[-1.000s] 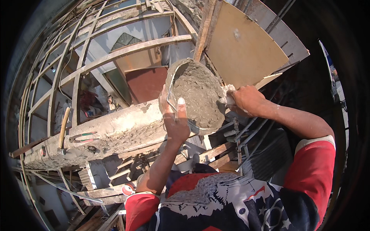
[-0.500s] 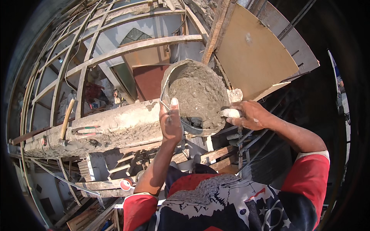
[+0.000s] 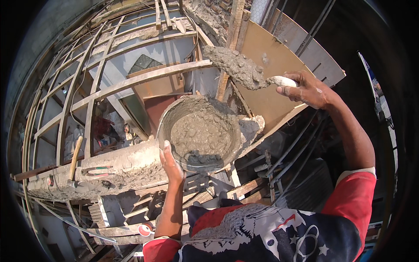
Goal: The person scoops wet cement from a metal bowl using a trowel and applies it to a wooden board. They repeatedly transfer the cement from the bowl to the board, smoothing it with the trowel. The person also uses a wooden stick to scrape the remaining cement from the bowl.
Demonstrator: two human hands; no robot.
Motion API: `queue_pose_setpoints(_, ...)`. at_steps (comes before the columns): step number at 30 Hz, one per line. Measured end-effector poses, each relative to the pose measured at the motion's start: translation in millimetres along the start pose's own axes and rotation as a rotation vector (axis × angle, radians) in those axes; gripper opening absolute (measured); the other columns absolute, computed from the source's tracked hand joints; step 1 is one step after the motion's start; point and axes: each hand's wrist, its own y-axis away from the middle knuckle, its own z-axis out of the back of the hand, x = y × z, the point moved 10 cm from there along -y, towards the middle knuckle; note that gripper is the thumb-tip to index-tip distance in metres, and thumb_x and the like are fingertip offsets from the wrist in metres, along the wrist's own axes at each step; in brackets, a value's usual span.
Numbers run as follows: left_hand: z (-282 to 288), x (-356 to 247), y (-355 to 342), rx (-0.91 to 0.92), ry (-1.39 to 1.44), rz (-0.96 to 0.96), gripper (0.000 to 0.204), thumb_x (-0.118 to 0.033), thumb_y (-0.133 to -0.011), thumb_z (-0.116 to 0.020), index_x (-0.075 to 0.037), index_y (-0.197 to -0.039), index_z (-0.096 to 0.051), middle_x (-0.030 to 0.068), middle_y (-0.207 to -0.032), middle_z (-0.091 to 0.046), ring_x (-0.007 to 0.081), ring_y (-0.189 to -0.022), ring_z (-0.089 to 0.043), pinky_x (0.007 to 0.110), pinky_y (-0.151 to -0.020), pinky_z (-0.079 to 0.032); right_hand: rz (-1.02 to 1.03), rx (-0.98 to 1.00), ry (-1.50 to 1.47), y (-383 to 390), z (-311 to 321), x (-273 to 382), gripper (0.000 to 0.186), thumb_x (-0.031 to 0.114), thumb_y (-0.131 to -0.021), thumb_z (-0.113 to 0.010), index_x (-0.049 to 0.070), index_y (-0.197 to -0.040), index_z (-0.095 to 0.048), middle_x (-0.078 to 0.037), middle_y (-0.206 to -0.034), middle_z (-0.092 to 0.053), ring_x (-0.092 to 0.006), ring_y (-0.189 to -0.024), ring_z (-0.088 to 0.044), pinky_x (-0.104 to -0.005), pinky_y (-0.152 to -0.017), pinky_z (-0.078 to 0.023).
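My left hand (image 3: 171, 160) grips the left side of a metal bucket (image 3: 200, 131) filled with wet grey mortar, its rim coated and tilted toward me over the end of a rough concrete beam. My right hand (image 3: 301, 91), raised to the right, is closed on the pale handle of a trowel (image 3: 281, 81). A heaped load of mortar (image 3: 235, 65) covers the trowel's blade, held above and right of the bucket in front of a tan board (image 3: 270, 43); the blade itself is hidden under it.
Along the concrete beam (image 3: 135, 158) at left lie a hammer (image 3: 76, 159), pliers (image 3: 98, 171) and small dark items. A timber lattice (image 3: 148, 74) spreads beyond. An upright post (image 3: 233, 26) stands at the back. Planks and metal bars (image 3: 288, 157) criss-cross below.
My right hand has lifted out of the bucket, up and to the right, bringing out the trowel loaded with mortar. My left hand and the bucket have shifted lower and left in the picture.
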Motion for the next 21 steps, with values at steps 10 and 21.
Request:
queue_pose_setpoints(10,-9.4,5.7,-3.1,0.069,0.088,0.043,0.059,-0.035,-0.106,-0.054,0.004,-0.149,-0.045,0.0145,-0.146,-0.053,0.0236,-0.134,-0.049,0.037,-0.117,-0.033,-0.240,-0.265,-0.163,27.8,154.4,-120.9,0.044,0.049,-0.103,-0.060,0.006,-0.096,-0.069,0.000,-0.069,-0.055,-0.0094,-0.052,-0.051,-0.0282,-0.047,-0.044)
queue_pose_setpoints(21,-59.8,-33.5,16.0,0.102,-0.070,0.040,0.055,-0.040,-0.107,-0.053,0.002,-0.143,-0.050,0.0146,-0.133,-0.060,0.0264,-0.121,-0.060,0.042,-0.107,-0.047,-0.032,-0.308,0.162,54.5,120.8,-47.6,0.041,0.045,-0.102,-0.063,0.004,-0.105,-0.061,0.003,-0.070,-0.045,-0.0071,-0.058,-0.043,-0.0274,-0.053,-0.039)
